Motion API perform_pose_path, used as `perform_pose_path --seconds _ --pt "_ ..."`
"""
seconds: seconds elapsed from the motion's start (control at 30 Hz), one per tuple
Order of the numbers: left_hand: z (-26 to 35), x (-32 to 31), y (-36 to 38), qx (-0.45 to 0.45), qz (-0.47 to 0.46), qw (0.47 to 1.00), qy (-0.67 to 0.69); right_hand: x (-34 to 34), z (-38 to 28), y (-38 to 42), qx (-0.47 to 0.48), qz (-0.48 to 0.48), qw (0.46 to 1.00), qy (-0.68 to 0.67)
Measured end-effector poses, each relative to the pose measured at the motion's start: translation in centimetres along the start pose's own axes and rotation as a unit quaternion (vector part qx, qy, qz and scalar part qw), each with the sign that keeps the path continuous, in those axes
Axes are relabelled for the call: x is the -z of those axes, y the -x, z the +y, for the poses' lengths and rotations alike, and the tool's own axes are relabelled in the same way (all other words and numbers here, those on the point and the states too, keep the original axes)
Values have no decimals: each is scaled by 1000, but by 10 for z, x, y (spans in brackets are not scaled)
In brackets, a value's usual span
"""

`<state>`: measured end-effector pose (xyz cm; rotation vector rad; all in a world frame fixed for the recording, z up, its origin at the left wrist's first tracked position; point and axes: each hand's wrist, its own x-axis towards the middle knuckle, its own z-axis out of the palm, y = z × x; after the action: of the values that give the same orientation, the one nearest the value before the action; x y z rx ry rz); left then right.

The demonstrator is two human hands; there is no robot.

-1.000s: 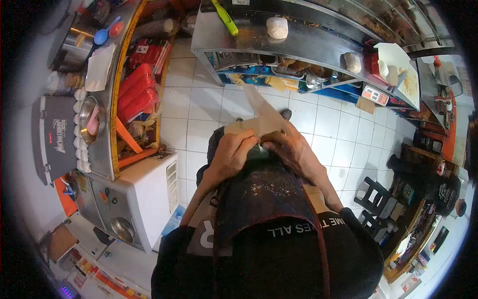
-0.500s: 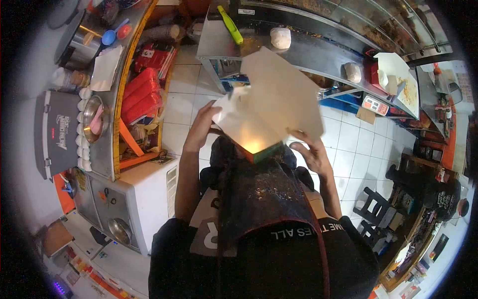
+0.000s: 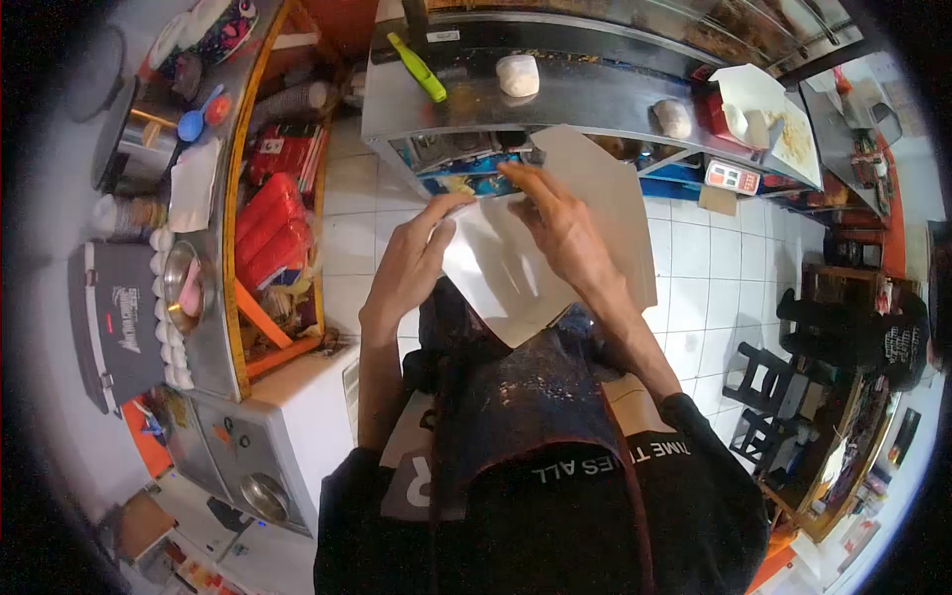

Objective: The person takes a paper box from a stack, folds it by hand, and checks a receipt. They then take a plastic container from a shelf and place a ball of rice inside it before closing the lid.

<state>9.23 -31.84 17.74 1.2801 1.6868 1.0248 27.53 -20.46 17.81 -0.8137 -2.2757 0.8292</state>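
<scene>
A white-lined cardboard box is in front of my apron, part-folded, with its inside facing up. A large lid flap stands out from its right side. My left hand grips the box's left far corner, thumb on the near side and fingers over the edge. Across the box reaches my right hand, its fingers bent over the far wall and its thumb side toward the inside. The right fingertips partly hide that edge.
A steel counter ahead bears a green-handled tool, bagged pale lumps and a red open box. On the left bench sit eggs and a metal bowl. Black stools stand at right.
My right hand has moved from the box's near right side to its far wall. The box has turned and its lid flap has swung right. My left hand still grips the left side.
</scene>
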Motion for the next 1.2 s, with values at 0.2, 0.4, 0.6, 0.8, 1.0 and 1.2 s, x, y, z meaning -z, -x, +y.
perform_pose_path --seconds 0.2,0.4,0.6,0.8,1.0,1.2 --pt "-1 3 6 -91 -5 996 -1 13 32 -2 -206 14 961 -183" --pt "1 1 6 -163 34 984 -67 31 16 3 -113 -25 987 -116" --pt "12 -11 1 -142 83 976 -144 39 0 5 32 -89 995 -10" --pt "34 -18 -1 -72 88 979 -168 40 6 5 45 -109 992 32" --pt "31 -30 -20 -108 92 967 -210 31 11 -2 103 -129 981 104" --pt "-6 -35 -56 -5 54 994 -96 41 17 -7 93 -145 984 39"
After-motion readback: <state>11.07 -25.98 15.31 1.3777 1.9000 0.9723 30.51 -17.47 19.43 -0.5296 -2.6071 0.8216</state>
